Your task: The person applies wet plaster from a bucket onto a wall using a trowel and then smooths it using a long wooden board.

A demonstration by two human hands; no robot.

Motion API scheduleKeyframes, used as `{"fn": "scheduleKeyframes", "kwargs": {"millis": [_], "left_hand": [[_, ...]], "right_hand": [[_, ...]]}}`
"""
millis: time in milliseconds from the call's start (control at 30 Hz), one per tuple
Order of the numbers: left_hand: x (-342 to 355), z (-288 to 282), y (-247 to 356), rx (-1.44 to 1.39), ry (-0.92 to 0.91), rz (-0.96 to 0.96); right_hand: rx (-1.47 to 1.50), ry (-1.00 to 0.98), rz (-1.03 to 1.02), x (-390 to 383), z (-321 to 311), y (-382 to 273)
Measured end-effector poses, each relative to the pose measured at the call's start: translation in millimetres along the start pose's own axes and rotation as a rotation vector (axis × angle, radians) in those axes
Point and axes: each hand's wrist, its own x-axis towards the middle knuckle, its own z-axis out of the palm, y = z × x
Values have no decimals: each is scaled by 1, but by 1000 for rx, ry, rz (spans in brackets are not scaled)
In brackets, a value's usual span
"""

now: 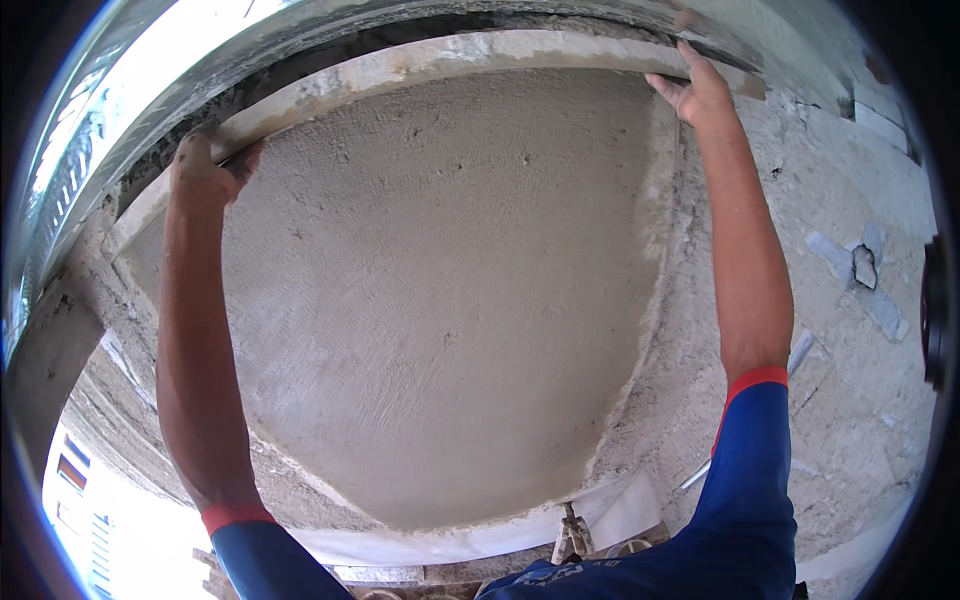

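A long, pale, mortar-stained straightedge [450,58] lies along the top of a broad panel of smooth grey plaster [450,290]. Near its left end, my left hand [202,178] is closed round it, with fingers partly hidden. Toward the other end, my right hand [700,95] grips the straightedge, thumb by the lower edge and a finger over the upper one. Both arms are stretched out, well apart. Fine scrape marks and a few small pits show in the plaster, whose edges are uneven at the right and bottom.
Rough, bare wall [820,400] borders the plaster on the right, with a small hole [864,266] amid pale patches. Below hangs a white sheet [430,547] beside a metal fitting [572,538]. A grey post [52,350] and bright openings stand at left.
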Motion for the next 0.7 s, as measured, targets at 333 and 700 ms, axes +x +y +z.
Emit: {"fn": "scheduleKeyframes", "kwargs": {"millis": [333,700], "left_hand": [[-59,21,-22,62,-105,0],[-195,-86,-108,66,-189,-50]], "right_hand": [[-50,-51,-26,-18,-65,-22],[-141,-7,185,-162,-147,-10]]}}
